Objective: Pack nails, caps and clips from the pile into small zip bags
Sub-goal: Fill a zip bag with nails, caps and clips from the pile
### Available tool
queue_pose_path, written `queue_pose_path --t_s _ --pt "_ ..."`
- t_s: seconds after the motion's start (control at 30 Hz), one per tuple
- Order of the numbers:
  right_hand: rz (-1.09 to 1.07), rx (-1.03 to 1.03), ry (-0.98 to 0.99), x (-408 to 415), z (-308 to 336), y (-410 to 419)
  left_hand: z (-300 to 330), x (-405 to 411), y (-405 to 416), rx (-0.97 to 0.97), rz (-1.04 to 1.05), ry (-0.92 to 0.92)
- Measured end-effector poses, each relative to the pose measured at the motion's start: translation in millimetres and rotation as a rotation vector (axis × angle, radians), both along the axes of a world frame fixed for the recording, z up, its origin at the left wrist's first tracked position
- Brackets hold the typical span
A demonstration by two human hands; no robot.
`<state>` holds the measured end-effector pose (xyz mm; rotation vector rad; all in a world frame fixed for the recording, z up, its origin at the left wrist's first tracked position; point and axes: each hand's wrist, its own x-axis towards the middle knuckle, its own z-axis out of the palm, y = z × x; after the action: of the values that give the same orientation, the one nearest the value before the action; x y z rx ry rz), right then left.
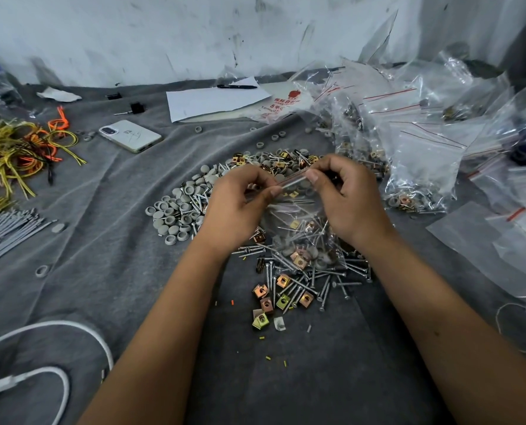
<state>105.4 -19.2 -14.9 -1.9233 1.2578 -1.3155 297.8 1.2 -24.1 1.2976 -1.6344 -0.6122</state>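
A small clear zip bag [298, 222] hangs between my hands over the pile, with nails, grey caps and gold clips inside its lower part. My left hand [240, 207] pinches the left end of the bag's red-lined zip strip. My right hand [344, 194] pinches the right end of the same strip. Under and around the bag lies the pile: grey round caps [178, 213] to the left, silver nails [326, 280] in front, and gold square clips [274, 296] toward me.
Filled zip bags [415, 167] are heaped at the right, with empty bags [501, 240] nearer. A phone [129, 135], paper [215, 101] and pen [237, 86] lie at the back. Yellow and orange ties [19, 151], grey nails [7, 231] and a white cable [56, 348] are at the left.
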Motion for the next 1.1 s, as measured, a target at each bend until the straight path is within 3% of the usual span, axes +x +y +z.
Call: queue_pose_path --t_s 0.33,0.57,0.9,1.1 --pt "-0.058 0.029 -0.069 -6 -2 -5 3 9 2 0.096 0.032 0.034" --pt "0.056 -0.148 0.276 -2 -2 -3 1 4 2 0.02 0.029 -0.087" --pt "0.139 -0.135 0.123 -11 0 -6 -1 8 1 0.027 0.001 0.106" --pt "0.075 -0.244 0.366 -4 -2 -3 2 4 3 -0.038 -0.062 -0.041"
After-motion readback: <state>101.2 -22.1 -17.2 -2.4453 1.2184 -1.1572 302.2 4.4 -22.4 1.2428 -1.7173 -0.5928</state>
